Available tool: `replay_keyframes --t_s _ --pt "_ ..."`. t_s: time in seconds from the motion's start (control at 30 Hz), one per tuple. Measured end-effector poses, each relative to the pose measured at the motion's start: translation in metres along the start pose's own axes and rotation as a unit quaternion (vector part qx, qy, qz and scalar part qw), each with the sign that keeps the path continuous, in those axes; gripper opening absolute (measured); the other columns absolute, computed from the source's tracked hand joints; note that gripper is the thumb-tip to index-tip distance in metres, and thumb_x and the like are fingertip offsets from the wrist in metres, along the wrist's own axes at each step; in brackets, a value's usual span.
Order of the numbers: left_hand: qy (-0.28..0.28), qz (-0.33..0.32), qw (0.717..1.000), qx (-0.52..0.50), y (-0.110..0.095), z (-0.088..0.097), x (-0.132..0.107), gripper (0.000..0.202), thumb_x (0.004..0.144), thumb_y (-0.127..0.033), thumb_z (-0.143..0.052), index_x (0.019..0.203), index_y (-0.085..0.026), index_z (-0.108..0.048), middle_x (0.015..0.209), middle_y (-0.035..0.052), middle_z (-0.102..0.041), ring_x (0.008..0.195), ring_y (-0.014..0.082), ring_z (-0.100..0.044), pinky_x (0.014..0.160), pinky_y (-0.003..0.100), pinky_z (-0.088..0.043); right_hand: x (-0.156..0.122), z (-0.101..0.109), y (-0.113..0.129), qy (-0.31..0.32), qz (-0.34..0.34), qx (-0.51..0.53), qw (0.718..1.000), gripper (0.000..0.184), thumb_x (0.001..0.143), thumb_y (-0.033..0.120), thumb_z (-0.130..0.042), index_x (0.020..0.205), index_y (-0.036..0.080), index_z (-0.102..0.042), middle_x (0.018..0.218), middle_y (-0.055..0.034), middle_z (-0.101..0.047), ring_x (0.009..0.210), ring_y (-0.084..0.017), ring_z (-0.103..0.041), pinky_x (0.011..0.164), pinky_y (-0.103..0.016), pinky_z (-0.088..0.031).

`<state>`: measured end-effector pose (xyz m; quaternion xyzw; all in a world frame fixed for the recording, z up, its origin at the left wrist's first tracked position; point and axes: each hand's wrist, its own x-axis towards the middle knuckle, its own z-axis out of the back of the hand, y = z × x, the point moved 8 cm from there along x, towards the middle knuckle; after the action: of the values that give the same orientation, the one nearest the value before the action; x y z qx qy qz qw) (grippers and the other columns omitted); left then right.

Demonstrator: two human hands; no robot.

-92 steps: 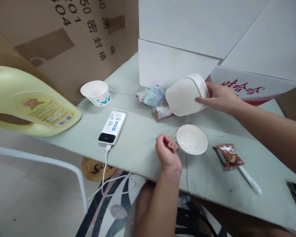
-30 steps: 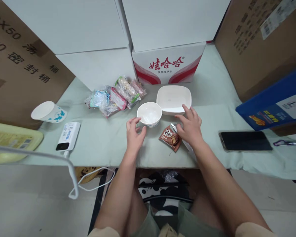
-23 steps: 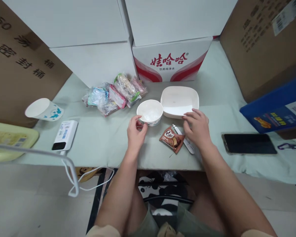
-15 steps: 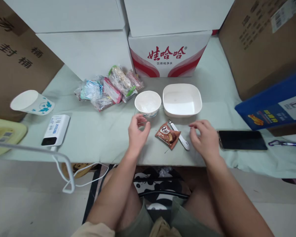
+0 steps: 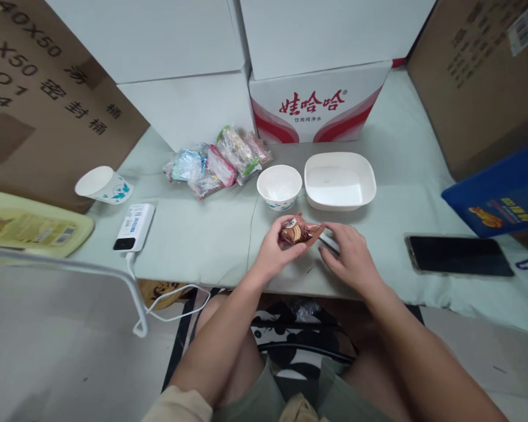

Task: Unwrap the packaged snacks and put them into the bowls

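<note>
My left hand (image 5: 273,252) is closed on a small brown snack packet (image 5: 297,231) with a biscuit picture, fingers behind it and thumb along its front. My right hand (image 5: 349,253) reaches the packet's right corner, with its thumb and index finger apart. A slim white-handled tool (image 5: 330,242) shows between those fingers, mostly covered by the hand; its metal tip is hidden. Just beyond my hands stand a white paper bowl (image 5: 280,183) with a blue leaf print and a white rectangular plastic bowl (image 5: 339,176).
Wrapped snacks (image 5: 217,161) lie in a pile at the back left. Further left are a paper cup (image 5: 105,185) on its side, a white power bank (image 5: 134,227) and a yellow bottle (image 5: 39,225). A phone (image 5: 460,255) lies right. Boxes (image 5: 317,108) line the back.
My left hand has taken the brown packet and raised it off the table. My right hand has moved left to the packet's corner and over the white-handled tool. The view has shifted slightly.
</note>
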<state>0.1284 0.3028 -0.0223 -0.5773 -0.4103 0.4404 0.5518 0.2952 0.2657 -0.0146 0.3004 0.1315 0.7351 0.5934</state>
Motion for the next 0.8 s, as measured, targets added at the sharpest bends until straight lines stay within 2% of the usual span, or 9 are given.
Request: replay_keyframes --t_s 0.07,0.13,0.2,0.33,0.43,0.5,0.6,0.7,0.8 --pt "0.041 0.100 0.979 -0.173 0.011 -0.003 -0.003 0.060 0.076 -0.052 -0.066 0.125 -0.019 -0.057 0.121 0.0129 -0.069 0.088 0.0213 -0.069 0.079 0.034 -0.054 0.002 0.002 0.007 -0.020 0.009 0.025 0.999 0.045 0.087 0.036 -0.058 0.130 0.021 -0.054 0.123 -0.0150 -0.066 0.113 -0.032 -0.061 0.094 -0.049 -0.047" --pt "0.105 0.187 0.938 -0.272 0.019 -0.011 -0.009 0.066 0.080 -0.065 -0.053 0.121 -0.014 -0.060 0.105 0.0149 -0.073 0.067 0.0175 -0.067 0.064 0.030 -0.052 0.005 0.002 0.017 -0.034 0.019 0.065 0.997 0.050 0.086 0.038 -0.061 0.131 0.021 -0.051 0.130 -0.0162 -0.063 0.119 -0.033 -0.059 0.098 -0.050 -0.047" --pt "0.165 0.240 0.910 -0.296 0.024 -0.016 -0.016 0.074 0.082 -0.073 -0.042 0.120 -0.011 -0.061 0.095 0.0147 -0.074 0.055 0.0155 -0.063 0.051 0.026 -0.046 0.007 -0.003 0.028 -0.019 0.018 0.134 0.991 0.053 0.085 0.038 -0.062 0.134 0.022 -0.048 0.131 -0.0154 -0.062 0.120 -0.031 -0.060 0.096 -0.048 -0.050" --pt "0.210 0.291 0.895 -0.265 0.036 -0.015 -0.023 0.076 0.087 -0.075 -0.031 0.122 -0.013 -0.059 0.082 0.0093 -0.072 0.045 0.0146 -0.061 0.039 0.021 -0.036 0.012 -0.020 0.037 0.029 -0.048 0.248 0.967 0.051 0.083 0.034 -0.064 0.130 0.024 -0.048 0.107 -0.0089 -0.071 0.088 -0.023 -0.070 0.072 -0.036 -0.057" --pt "0.163 0.285 0.910 -0.252 0.036 -0.003 -0.021 0.071 0.087 -0.074 -0.032 0.116 -0.015 -0.060 0.088 0.0088 -0.070 0.052 0.0149 -0.066 0.042 0.021 -0.041 0.021 -0.016 0.023 -0.030 -0.116 0.298 0.947 0.048 0.079 0.034 -0.067 0.122 0.024 -0.050 0.098 -0.0058 -0.069 0.078 -0.020 -0.067 0.068 -0.034 -0.057" --pt "0.114 0.256 0.925 -0.256 0.031 0.007 -0.017 0.063 0.087 -0.070 -0.037 0.110 -0.017 -0.061 0.095 0.0082 -0.069 0.055 0.0132 -0.066 0.046 0.022 -0.044 0.030 -0.007 0.004 -0.092 -0.173 0.342 0.919 0.046 0.080 0.037 -0.067 0.119 0.025 -0.047 0.095 -0.0040 -0.067 0.073 -0.017 -0.066 0.063 -0.031 -0.056" --pt "0.093 0.223 0.935 -0.260 0.021 0.014 -0.014 0.057 0.083 -0.068 -0.047 0.099 -0.016 -0.063 0.090 0.0066 -0.066 0.054 0.0111 -0.062 0.048 0.022 -0.044 0.039 0.008 -0.020 -0.162 -0.225 0.385 0.880 0.050 0.080 0.043 -0.066 0.122 0.026 -0.043 0.109 -0.0077 -0.064 0.071 -0.016 -0.066 0.059 -0.030 -0.056" --pt "0.104 0.214 0.939 -0.249 0.017 0.015 -0.015 0.056 0.078 -0.068 -0.052 0.091 -0.016 -0.064 0.081 0.0052 -0.064 0.050 0.0098 -0.057 0.046 0.022 -0.040 0.035 0.019 -0.026 -0.194 -0.238 0.359 0.881 0.063 0.081 0.044 -0.066 0.134 0.025 -0.039 0.124 -0.0133 -0.059 0.075 -0.018 -0.069 0.060 -0.031 -0.056" --pt "0.073 0.192 0.951 -0.230 0.015 0.026 -0.015 0.054 0.075 -0.068 -0.056 0.088 -0.016 -0.064 0.075 0.0044 -0.063 0.048 0.0096 -0.052 0.045 0.024 -0.039 0.021 0.015 -0.015 -0.167 -0.234 0.297 0.911 0.048 0.084 0.041 -0.063 0.126 0.022 -0.049 0.096 -0.0061 -0.067 0.059 -0.015 -0.063 0.050 -0.028 -0.048"
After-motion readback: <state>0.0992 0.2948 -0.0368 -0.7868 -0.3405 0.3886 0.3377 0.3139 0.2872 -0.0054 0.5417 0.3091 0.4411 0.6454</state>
